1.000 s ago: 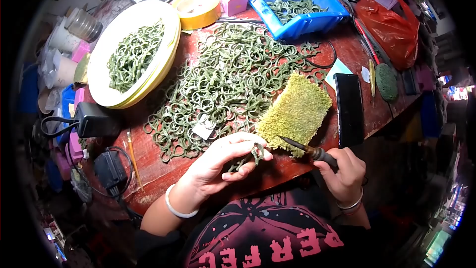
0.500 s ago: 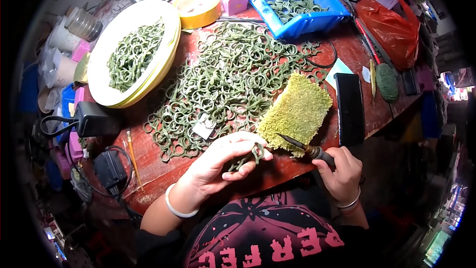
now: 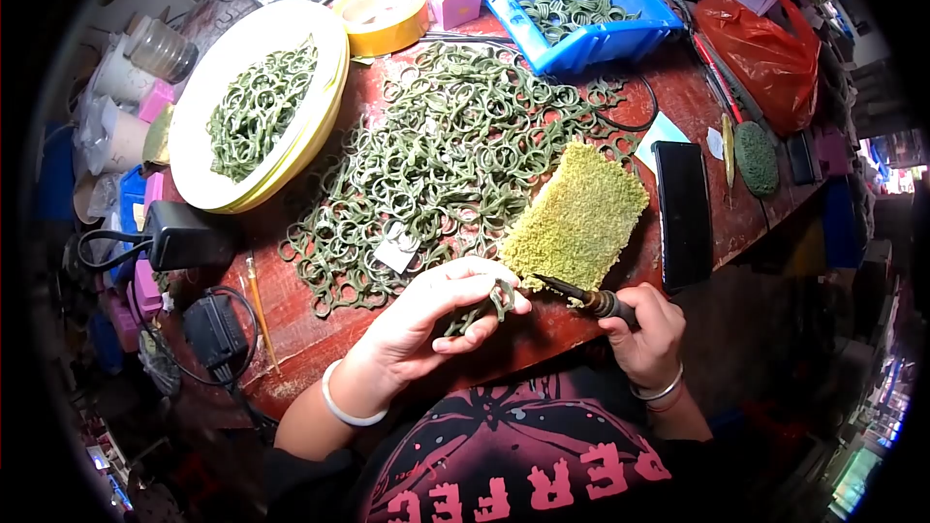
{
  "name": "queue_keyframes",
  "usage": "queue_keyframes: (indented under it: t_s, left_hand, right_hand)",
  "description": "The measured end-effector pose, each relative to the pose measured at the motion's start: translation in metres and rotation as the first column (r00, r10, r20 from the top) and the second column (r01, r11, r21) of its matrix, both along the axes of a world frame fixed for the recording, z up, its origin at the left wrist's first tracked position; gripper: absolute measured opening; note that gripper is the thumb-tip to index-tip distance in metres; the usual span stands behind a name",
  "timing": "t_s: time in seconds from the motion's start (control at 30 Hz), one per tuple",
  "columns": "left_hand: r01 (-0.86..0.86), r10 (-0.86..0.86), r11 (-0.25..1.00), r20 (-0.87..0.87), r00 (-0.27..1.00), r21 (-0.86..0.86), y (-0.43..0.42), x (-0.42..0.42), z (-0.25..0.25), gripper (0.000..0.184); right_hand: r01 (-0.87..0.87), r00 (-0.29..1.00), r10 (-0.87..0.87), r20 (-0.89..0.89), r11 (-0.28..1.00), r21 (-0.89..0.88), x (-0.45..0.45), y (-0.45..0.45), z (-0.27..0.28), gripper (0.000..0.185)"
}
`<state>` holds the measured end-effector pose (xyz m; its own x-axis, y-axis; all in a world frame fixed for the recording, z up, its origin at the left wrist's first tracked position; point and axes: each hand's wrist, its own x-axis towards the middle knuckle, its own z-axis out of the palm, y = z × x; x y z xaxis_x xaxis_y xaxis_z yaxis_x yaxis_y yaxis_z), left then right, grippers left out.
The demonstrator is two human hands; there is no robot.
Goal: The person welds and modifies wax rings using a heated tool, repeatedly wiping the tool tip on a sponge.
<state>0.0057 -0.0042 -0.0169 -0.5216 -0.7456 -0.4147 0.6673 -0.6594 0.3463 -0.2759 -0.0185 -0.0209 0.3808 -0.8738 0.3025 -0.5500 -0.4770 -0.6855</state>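
My left hand (image 3: 436, 315) is closed around a few small green rings (image 3: 502, 300), holding them up at the table's front edge. In my right hand (image 3: 651, 334) is a slim pointed tool (image 3: 608, 304) with a dark tip and a brown and grey handle. Its tip points left, close to the fingers of my left hand and in front of the near edge of a rough yellow-green sponge-like block (image 3: 581, 213). Beyond my left hand spreads a large pile of similar green rings (image 3: 436, 155), with a small white paper scrap on it.
A white bowl (image 3: 194, 150) of green rings stands at left, a blue bin (image 3: 572, 63) of rings at the back. A black phone (image 3: 683, 213) and green oval pad (image 3: 756, 160) lie at right, near a red plastic bag (image 3: 760, 48). Black adapters (image 3: 215, 331) with cables sit at left.
My right hand has moved slightly down and left, bringing the tool's tip off the block's face and nearer my left fingers. My left hand stays nearly still.
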Motion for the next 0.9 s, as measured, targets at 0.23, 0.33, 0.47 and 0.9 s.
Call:
queue_keyframes:
  t_s: [0.23, 0.33, 0.47, 0.9]
  left_hand:
    - [-0.001, 0.000, 1.000, 0.019, 1.000, 0.021, 0.0001, -0.0004, 0.0002, 0.025]
    - [-0.005, 0.004, 1.000, 0.029, 1.000, 0.021, 0.0005, -0.0004, 0.0015, 0.024]
    - [-0.001, 0.001, 1.000, 0.012, 1.000, 0.016, -0.0005, -0.0006, 0.0011, 0.024]
    - [-0.003, 0.003, 1.000, 0.002, 1.000, -0.002, 0.0008, -0.0007, -0.0023, 0.023]
  right_hand:
    - [0.000, 1.000, 0.000, -0.005, 1.000, -0.025, 0.0033, -0.0002, -0.0075, 0.037]
    - [-0.006, 1.000, 0.006, -0.002, 0.999, -0.037, 0.0039, -0.0004, -0.0075, 0.037]
    - [-0.006, 1.000, 0.006, -0.012, 0.999, -0.044, 0.0034, -0.0001, -0.0073, 0.038]
    - [-0.009, 1.000, 0.007, -0.029, 0.998, -0.057, 0.0033, 0.0003, -0.0092, 0.038]
